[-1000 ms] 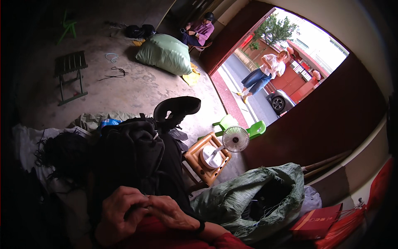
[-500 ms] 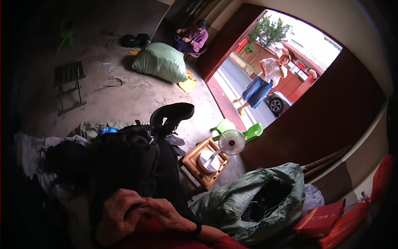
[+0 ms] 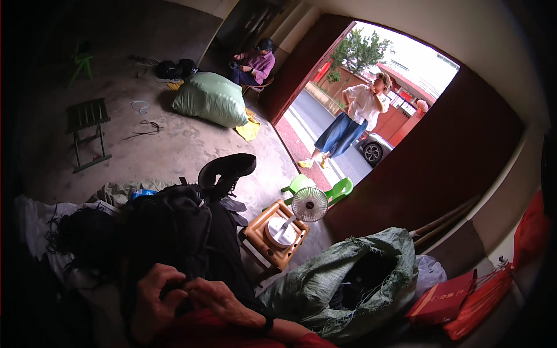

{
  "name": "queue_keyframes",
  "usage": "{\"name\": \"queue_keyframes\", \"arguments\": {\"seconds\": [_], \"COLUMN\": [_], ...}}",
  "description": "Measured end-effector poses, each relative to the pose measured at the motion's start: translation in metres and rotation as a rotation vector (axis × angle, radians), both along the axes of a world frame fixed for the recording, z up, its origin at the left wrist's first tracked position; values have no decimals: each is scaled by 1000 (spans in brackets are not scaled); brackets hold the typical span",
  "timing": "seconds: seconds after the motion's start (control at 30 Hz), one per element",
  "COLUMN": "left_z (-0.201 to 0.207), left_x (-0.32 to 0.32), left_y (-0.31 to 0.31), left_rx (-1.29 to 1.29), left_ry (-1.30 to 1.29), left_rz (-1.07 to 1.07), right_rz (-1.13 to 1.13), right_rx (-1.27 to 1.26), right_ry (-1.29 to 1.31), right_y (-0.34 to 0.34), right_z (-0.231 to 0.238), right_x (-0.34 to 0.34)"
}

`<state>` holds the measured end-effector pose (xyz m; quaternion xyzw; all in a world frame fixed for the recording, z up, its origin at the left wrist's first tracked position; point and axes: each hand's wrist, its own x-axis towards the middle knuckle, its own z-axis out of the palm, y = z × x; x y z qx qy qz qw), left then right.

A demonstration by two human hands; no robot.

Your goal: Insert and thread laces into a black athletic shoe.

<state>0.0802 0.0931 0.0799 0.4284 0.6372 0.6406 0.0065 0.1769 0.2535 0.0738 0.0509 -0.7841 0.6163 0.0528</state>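
Centrally, the left hand (image 3: 155,298) and right hand (image 3: 223,301) meet with fingers bent and tips drawn close together; whether they pinch anything cannot be determined. Black fabric (image 3: 168,223) lies directly beyond the grip, near the fingers; contact cannot be confirmed.

Left of the grip: a black stringy bundle (image 3: 84,235) on white cloth (image 3: 32,217). Right of the grip: an open green woven sack (image 3: 304,284) with dark contents, then a red box (image 3: 444,298).

Ahead and right of the grip: a brown-framed stool (image 3: 255,234) bearing a fan (image 3: 309,204) with a white base. Just behind the fan is a green plastic chair (image 3: 340,190).

Well beyond the grip: a slatted folding stool (image 3: 87,116) to the left, a stuffed pale-green sack (image 3: 210,100) ahead and, behind it, a seated person (image 3: 261,64). A standing person (image 3: 362,107) occupies the doorway, ahead and right.
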Motion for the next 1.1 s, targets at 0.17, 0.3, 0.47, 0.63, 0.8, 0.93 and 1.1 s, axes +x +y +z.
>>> {"name": "queue_keyframes", "arguments": {"seconds": [0.17,0.3,0.47,0.63,0.8,0.93,1.1], "left_z": [-15,-34,-55,-64,-71,-75,-76], "left_x": [-10,-26,-38,-42,-39,-31,-23], "left_y": [-5,8,34,43,46,53,58], "left_rx": [-12,-333,-432,-415,-422,-336,-386], "left_ry": [-33,460,666,686,689,614,576], "left_rz": [53,159,101,101,128,156,179], "right_rz": [-10,-38,-29,-41,-43,-49,-32], "right_rx": [54,61,43,73,90,91,57], "right_ry": [-7,83,70,72,90,113,124], "right_y": [0,-2,-5,-4,-6,-7,-7], "right_z": [7,8,4,0,-2,-2,-3], "right_x": [5,7,4,6,6,6,8]}}
